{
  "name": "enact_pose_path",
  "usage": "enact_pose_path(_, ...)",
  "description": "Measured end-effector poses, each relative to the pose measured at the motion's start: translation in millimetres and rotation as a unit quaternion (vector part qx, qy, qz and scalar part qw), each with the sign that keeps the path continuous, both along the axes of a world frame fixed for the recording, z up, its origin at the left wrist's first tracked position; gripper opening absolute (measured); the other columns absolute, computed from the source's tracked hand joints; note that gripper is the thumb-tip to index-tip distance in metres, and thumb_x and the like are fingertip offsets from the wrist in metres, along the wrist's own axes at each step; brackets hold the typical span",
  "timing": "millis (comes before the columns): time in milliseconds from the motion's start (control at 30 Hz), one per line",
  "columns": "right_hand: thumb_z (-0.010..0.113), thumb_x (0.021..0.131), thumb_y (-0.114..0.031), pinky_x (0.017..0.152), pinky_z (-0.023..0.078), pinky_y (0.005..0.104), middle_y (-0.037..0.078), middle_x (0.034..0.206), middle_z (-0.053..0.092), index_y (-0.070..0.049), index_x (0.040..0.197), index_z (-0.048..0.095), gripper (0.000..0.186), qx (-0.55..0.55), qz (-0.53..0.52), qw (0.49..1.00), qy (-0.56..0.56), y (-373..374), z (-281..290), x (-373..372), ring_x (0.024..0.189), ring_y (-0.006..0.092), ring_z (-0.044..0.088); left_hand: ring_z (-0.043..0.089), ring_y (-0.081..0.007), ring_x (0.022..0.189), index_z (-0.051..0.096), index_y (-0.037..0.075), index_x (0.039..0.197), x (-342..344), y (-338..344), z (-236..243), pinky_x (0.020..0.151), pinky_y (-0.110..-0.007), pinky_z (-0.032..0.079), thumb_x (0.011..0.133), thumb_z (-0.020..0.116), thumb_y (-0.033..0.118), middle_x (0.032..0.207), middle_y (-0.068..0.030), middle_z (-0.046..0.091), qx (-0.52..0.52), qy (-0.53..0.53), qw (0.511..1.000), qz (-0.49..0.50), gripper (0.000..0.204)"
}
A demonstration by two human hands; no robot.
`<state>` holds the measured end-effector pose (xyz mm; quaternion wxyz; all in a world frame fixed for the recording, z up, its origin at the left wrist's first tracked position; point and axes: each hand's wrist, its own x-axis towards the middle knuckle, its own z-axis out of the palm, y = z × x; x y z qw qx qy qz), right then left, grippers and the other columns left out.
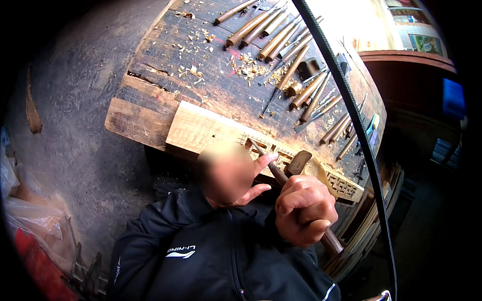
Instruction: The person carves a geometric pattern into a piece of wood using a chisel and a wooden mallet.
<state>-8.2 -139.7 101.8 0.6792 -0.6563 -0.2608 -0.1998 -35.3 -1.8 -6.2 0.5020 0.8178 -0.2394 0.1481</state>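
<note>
My right hand is closed in a fist around the wooden handle of a long chisel, and the handle's butt sticks out below the fist. The thin metal end slants up and left to a pale wooden board with a cut lattice pattern, touching it near a carved slot. My left hand is partly covered by a blurred patch. Two of its digits stretch out apart, one with its tip against the chisel's shank. Beside my right hand, a dark brown wooden block rests over the board.
The board lies along the near edge of a worn workbench. Several wood-handled chisels spread across its far side among wood shavings. A black cord crosses the view. Planks lean at the right; plastic sheeting is at left.
</note>
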Motion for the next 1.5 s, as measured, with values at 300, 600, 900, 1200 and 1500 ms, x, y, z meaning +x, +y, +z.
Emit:
enact_pose_path(300, 0.046, 0.121, -0.033, 0.037, 0.035, 0.0287, 0.009, 0.059, 0.059, -0.012, 0.076, 0.042, 0.049, -0.041, -0.005, 0.998, 0.053, 6, 12, 18, 0.039, 0.0150, 0.047, 0.060, -0.0301, 0.084, 0.051, 0.008, 0.170, -6, -7, -8, 0.076, -0.048, 0.047, 0.097, 0.077, 0.057, 0.089, -0.0105, 0.062, 0.023, 0.033, 0.999, 0.019, 0.092)
enact_pose_path(600, 0.056, 0.112, -0.023, 0.039, 0.035, 0.0327, 0.008, 0.055, 0.052, -0.010, 0.074, 0.042, 0.042, -0.026, 0.054, 0.994, 0.096, 5, 6, 31, 0.039, 0.0152, 0.044, 0.062, -0.0323, 0.086, 0.051, 0.000, 0.168, -7, -7, -11, 0.078, -0.049, 0.049, 0.096, 0.081, 0.052, 0.093, -0.0133, 0.066, -0.027, 0.027, 0.999, 0.020, 0.094)
enact_pose_path(900, 0.059, 0.113, -0.024, 0.034, 0.034, 0.0281, 0.006, 0.052, 0.056, -0.013, 0.066, 0.040, 0.052, 0.026, 0.137, 0.990, -0.002, -13, 3, 14, 0.034, 0.0132, 0.045, 0.063, -0.0313, 0.074, 0.063, 0.003, 0.156, -2, -7, -13, 0.070, -0.049, 0.048, 0.089, 0.093, 0.029, 0.083, -0.0101, 0.066, -0.086, -0.020, 0.996, -0.025, 0.079)
enact_pose_path(1200, 0.054, 0.116, -0.027, 0.035, 0.034, 0.0281, 0.006, 0.054, 0.056, -0.011, 0.070, 0.039, 0.051, 0.011, 0.058, 0.998, -0.002, -13, 0, 9, 0.036, 0.0131, 0.045, 0.082, -0.0257, 0.089, 0.068, 0.002, 0.151, 2, 1, -2, 0.066, -0.036, 0.059, 0.088, 0.092, 0.026, 0.114, -0.0091, 0.086, -0.040, 0.010, 0.998, -0.040, 0.071)
enact_pose_path(1500, 0.054, 0.116, -0.027, 0.034, 0.033, 0.0286, 0.007, 0.054, 0.056, -0.011, 0.070, 0.040, 0.050, -0.012, 0.059, 0.998, 0.000, -13, 2, 15, 0.035, 0.0126, 0.044, 0.066, -0.0285, 0.075, 0.058, 0.007, 0.165, 0, -5, -3, 0.072, -0.045, 0.050, 0.087, 0.092, 0.032, 0.088, -0.0072, 0.071, -0.044, 0.000, 0.999, -0.015, 0.089)
